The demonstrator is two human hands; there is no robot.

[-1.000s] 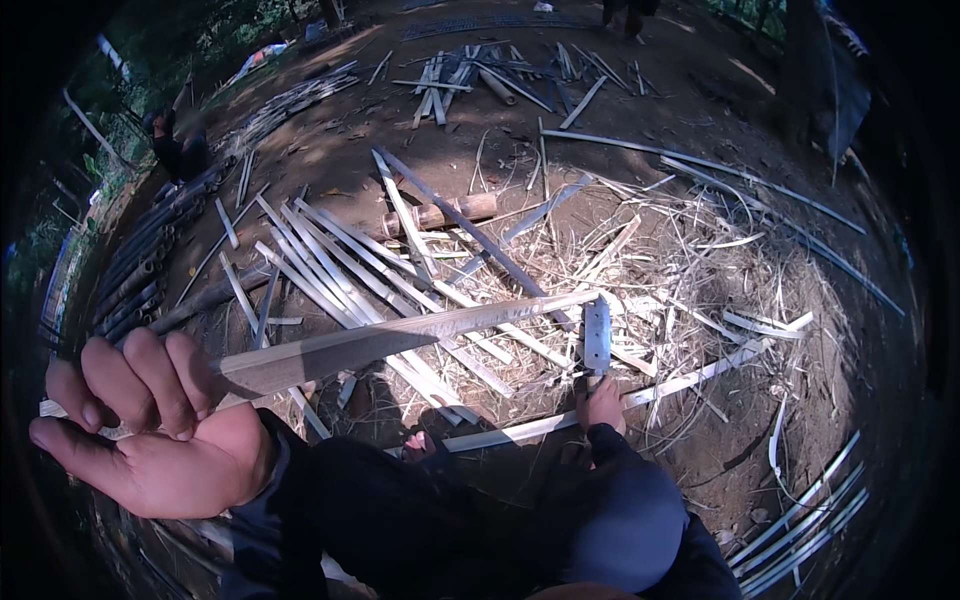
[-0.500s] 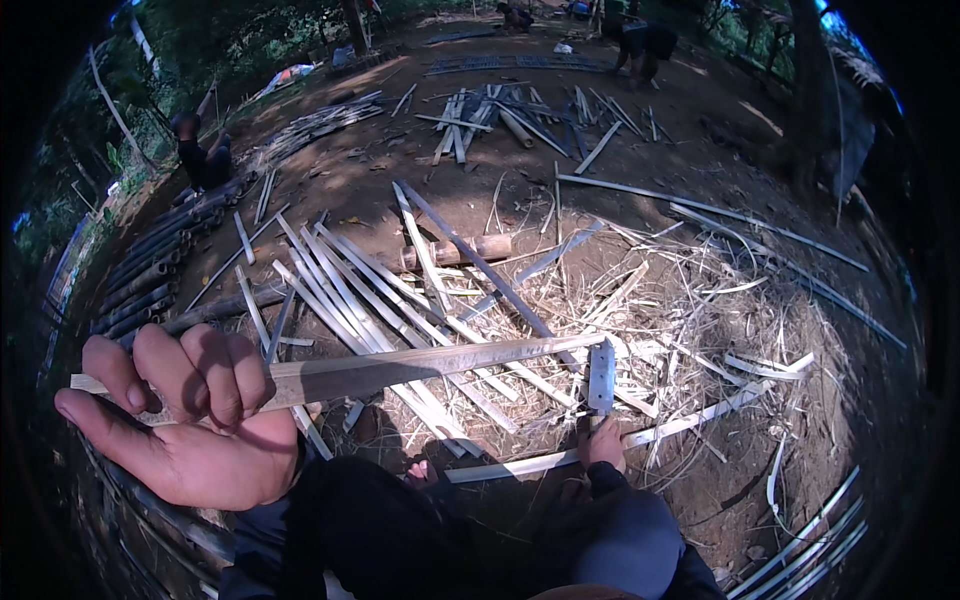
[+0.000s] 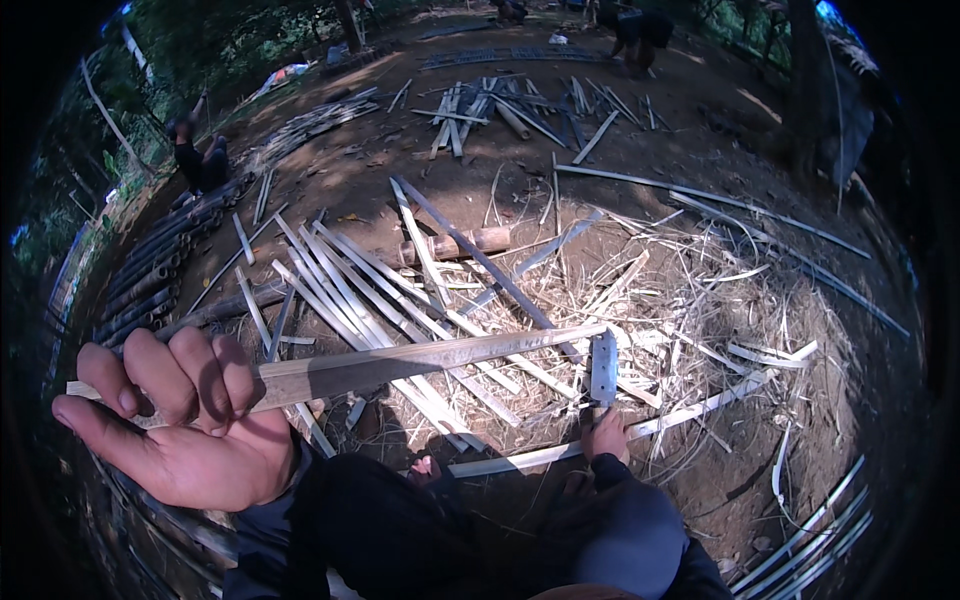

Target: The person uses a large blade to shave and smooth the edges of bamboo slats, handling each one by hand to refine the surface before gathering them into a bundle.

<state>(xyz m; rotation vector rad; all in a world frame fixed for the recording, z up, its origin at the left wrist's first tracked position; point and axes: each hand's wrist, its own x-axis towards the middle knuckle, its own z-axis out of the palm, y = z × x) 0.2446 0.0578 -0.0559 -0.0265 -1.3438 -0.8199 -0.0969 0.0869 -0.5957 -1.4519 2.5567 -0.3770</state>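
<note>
My left hand [image 3: 205,440] is wrapped round one end of a long, flat bamboo strip [image 3: 400,365], palm turned up. The strip slants slightly upward to the right, across my knees and over the ground litter. At its far end the blade of a broad-bladed knife [image 3: 603,370] stands upright, close against the strip's tip; whether it cuts in cannot be made out. My right hand [image 3: 605,437] grips the knife's handle, which is mostly hidden by the fingers. Beneath the strip lie several split bamboo slats [image 3: 345,290], fanned out on the soil.
Pale shavings [image 3: 690,290] cover the ground ahead. A cut bamboo log [image 3: 470,243] lies beyond the slats, and dark poles [image 3: 140,285] are stacked at left. More strips [image 3: 480,105] lie farther off. One person [image 3: 200,155] is at far left, another [image 3: 640,38] bends at the back.
The strip's far end has risen slightly, and the knife blade has shifted a little with it. Both hands keep their grips.
</note>
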